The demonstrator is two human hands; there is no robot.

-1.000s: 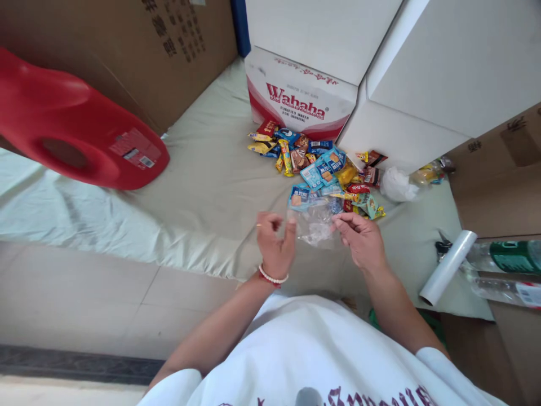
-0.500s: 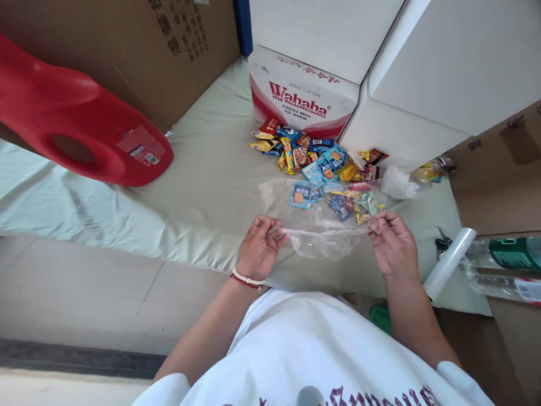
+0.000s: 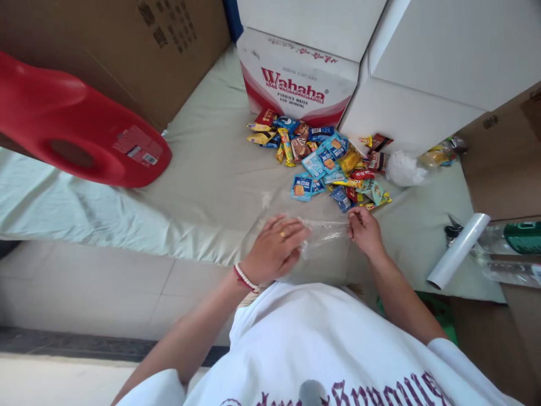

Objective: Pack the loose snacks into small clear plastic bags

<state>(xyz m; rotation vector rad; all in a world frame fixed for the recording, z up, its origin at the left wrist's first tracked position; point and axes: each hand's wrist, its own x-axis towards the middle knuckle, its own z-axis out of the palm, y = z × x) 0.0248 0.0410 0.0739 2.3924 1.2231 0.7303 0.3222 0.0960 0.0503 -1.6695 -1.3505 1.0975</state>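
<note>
A clear plastic bag [image 3: 325, 231] stretches between my hands above the front of the cloth-covered surface. My right hand [image 3: 364, 230] pinches its right end, fingers closed. At the other end, my left hand [image 3: 276, 248] lies back-up against the bag with its fingers extended and slightly apart, a little blurred. Just beyond the bag lies a heap of small wrapped snacks [image 3: 327, 158] in blue, yellow, red and brown. Several blue packets [image 3: 301, 188] are at the heap's near left side.
A Wahaha carton [image 3: 291, 84] and white boxes [image 3: 422, 113] stand behind the snacks. On the left is a big red jug [image 3: 93, 129] beside a brown carton [image 3: 105, 51]. To the right lie a crumpled white bag [image 3: 404, 168], a plastic roll [image 3: 459, 251] and bottles [image 3: 518, 239].
The bag has come away from over the snacks toward me and is narrower. My right hand moved left; my left hand turned back-up and its fingers straightened from a pinch.
</note>
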